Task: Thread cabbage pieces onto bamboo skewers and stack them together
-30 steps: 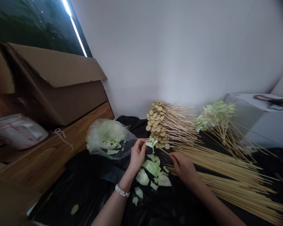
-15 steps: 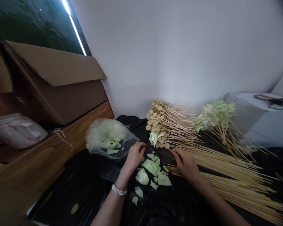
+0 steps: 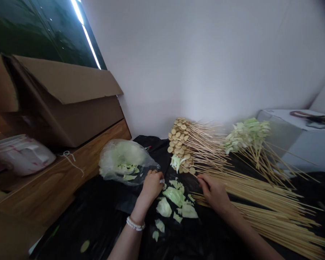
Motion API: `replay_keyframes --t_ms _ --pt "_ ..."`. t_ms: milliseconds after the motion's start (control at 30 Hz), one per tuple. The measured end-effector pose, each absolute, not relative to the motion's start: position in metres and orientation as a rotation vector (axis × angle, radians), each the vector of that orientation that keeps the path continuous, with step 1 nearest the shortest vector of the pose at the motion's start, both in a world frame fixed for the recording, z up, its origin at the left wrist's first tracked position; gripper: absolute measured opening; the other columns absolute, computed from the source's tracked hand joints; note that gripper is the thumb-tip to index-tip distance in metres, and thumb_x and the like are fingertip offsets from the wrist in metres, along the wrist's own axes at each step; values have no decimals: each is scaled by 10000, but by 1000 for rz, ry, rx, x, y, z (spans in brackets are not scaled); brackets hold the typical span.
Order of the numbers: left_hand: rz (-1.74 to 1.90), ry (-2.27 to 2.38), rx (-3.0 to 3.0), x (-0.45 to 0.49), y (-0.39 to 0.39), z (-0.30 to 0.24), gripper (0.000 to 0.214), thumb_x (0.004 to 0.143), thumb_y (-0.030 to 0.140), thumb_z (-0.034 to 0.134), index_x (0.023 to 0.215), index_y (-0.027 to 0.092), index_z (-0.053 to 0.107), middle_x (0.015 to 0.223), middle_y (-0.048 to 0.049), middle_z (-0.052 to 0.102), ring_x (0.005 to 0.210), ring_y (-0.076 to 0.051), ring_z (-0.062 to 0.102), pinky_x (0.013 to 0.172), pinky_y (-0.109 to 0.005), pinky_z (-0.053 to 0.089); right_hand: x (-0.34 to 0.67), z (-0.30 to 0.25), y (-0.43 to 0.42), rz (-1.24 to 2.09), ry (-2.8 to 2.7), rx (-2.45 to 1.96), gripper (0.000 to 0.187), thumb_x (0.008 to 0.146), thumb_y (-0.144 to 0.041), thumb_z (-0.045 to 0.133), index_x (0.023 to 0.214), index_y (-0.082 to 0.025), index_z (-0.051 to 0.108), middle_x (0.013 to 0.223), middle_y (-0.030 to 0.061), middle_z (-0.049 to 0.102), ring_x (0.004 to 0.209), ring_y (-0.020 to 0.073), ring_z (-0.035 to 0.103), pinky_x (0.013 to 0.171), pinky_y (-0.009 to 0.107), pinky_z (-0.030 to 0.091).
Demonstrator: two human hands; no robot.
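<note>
My left hand [image 3: 152, 186] sits at the edge of a clear plastic bag of cabbage [image 3: 124, 161], its fingers bunched just above loose pale green cabbage pieces [image 3: 174, 196]. A pale bit shows at its fingertips, too small to identify. My right hand [image 3: 212, 191] rests with its fingertips on the ends of loose bamboo skewers [image 3: 260, 200]. Beyond the hands lies a stack of skewers threaded with round tan slices [image 3: 180, 144], with a skewered cabbage piece [image 3: 176, 162] at its front. Further right lies a pile of skewered cabbage [image 3: 246, 135].
Everything lies on a black plastic sheet [image 3: 97, 220]. To the left are a wooden surface [image 3: 56, 177], a white plastic tub [image 3: 21, 155] and a large cardboard box [image 3: 67, 108]. A white box [image 3: 298, 141] stands at right, with a white wall behind.
My left hand has moved down and left, away from the stack, toward the bag and loose cabbage. The skewered cabbage it held earlier now lies against the stack. My right hand has barely moved.
</note>
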State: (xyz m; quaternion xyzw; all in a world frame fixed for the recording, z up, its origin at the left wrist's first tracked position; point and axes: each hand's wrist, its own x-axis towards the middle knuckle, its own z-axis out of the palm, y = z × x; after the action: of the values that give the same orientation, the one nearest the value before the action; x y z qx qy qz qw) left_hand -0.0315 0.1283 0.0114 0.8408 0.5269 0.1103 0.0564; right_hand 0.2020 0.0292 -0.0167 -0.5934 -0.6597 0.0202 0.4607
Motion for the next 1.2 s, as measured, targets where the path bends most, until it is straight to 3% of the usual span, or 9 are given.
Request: replay_keyframes --t_ms 167,233,333,500,867,1200 --pt "885 1402 2184 -28 132 12 8 758 195 615 760 195 623 771 -41 675 777 -212 642 725 -325 472 203 -16 29 44 -1620 -1463 238 913 -274 426 883 -198 650 791 50 692 723 182 650 679 283 481" --pt "1140 1280 1814 -24 135 11 106 783 291 616 823 193 604 777 -37 695 727 -199 671 663 -309 510 202 -15 29 38 -1617 -1461 238 912 -275 429 888 -197 653 802 53 697 736 186 656 684 287 486" --pt "1349 1086 1370 -19 140 6 296 714 356 689 924 161 616 890 -84 724 828 -224 697 674 -322 561 201 -17 28 45 -1635 -1457 238 914 -275 432 888 -196 655 794 51 699 731 185 659 690 291 494" --pt "1380 949 1165 -15 140 1 409 662 329 734 1008 129 651 996 -112 727 925 -222 685 812 -358 558 195 -23 27 73 -1719 -1463 239 924 -265 422 917 -198 651 882 56 710 794 188 671 730 301 503" --pt "1433 988 1447 -6 132 7 239 745 260 659 950 148 708 984 -101 741 914 -219 687 863 -352 529 193 -30 26 49 -1753 -1472 267 933 -255 395 927 -203 657 901 63 712 779 188 669 724 300 504" --pt "1421 1049 1499 -5 130 4 238 765 248 645 967 154 726 990 -90 744 895 -214 690 850 -337 526 187 -30 27 216 -1725 -1405 280 935 -257 389 828 -208 643 680 16 654 619 156 619 613 258 461"
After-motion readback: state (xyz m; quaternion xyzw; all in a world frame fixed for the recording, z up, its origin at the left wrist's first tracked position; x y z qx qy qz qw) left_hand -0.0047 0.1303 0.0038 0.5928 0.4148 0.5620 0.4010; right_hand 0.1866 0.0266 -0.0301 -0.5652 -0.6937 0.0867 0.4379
